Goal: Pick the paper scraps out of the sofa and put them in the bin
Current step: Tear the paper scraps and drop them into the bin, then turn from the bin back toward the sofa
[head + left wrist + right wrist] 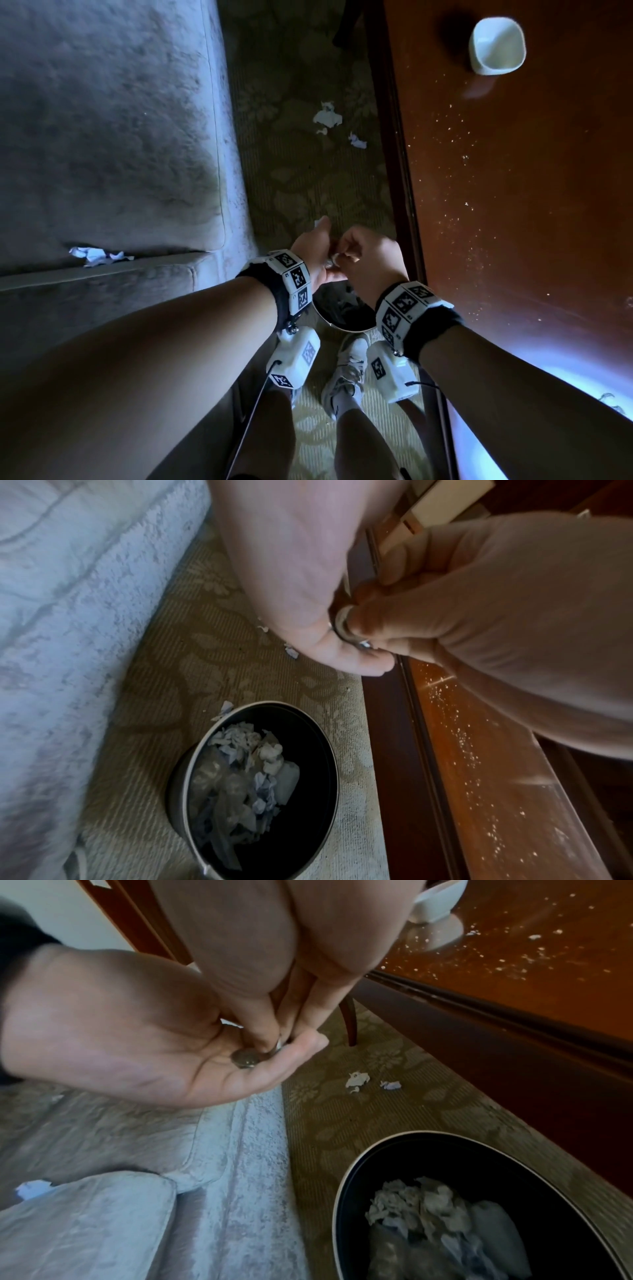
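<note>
Over the dark round bin my left hand is cupped palm up with small round coins lying in it. My right hand reaches into that palm, and its fingertips pinch a coin. A small white bit shows deeper in the left palm; I cannot tell what it is. The bin holds several crumpled paper scraps. More paper scraps are wedged in the gap between the grey sofa cushions, left of both hands.
Loose scraps lie on the patterned carpet further ahead, and one rests by the bin's rim. A dark wooden table with crumbs and a white bowl borders the right. My shoe stands behind the bin.
</note>
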Available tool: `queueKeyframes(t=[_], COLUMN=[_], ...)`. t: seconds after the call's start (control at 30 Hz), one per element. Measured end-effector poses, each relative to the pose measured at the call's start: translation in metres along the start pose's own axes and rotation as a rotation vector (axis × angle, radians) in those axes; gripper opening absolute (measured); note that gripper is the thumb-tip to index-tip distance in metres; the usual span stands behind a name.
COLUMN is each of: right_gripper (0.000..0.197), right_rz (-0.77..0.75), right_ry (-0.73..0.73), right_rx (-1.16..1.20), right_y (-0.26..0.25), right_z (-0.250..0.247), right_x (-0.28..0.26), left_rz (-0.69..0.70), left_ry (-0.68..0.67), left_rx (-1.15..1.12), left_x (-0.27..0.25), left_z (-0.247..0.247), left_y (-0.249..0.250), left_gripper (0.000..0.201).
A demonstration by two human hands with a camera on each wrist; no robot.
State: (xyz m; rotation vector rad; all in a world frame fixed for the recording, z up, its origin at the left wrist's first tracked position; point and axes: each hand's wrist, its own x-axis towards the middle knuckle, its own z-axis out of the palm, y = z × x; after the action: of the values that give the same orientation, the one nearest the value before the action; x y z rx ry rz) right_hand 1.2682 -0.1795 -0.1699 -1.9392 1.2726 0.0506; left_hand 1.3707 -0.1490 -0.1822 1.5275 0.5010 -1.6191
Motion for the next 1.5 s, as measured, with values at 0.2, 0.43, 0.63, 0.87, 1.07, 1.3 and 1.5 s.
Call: queueKeyframes(t=[0.2,0.43,0.63,0.87,1.07,1.3,1.5], right_gripper=[0.014,0.020,0.013,0.028,0.011,0.008,0.024], right_rz=[-0.042,-0.003,-0.007,-0.036,0.048,0.287,0.510], right_ry=[0.104,0.130,0.013,-0.037,0.037,0.300,0.532], right_rx=[-0.106,-0.207,0.054,0.065,0.131,0.266,0.346], right_y=[-0.018,-0.025,0.001,0.029,0.049,0.057,0.067], right_z=[-0.002,-0.019,-0.045,-0.092,-0.143,-0.183,-0.220], right_x=[0.015,0.029,0.039,0.055,0.082,0.150,0.225], left_rz=[0.035,0.078,0.087,0.110,0.142,0.135,0.183], left_ry=[-0.016,-0.050,-0.009,0.004,-0.063,-0.128,-0.220], left_rx=[0.017,0.071,0.156,0.329,0.328,0.468,0.674], left_x=[-0.004,-0.007,-0.003,-0.011,-0.003,0.039,0.071], left_z=[0.002,0.012,0.044,0.105,0.166,0.196,0.236], left_y=[0.028,0.056,0.060,0.064,0.087,0.131,0.180], left_gripper=[0.042,0.043,0.046,0.078,0.074,0.073,0.068])
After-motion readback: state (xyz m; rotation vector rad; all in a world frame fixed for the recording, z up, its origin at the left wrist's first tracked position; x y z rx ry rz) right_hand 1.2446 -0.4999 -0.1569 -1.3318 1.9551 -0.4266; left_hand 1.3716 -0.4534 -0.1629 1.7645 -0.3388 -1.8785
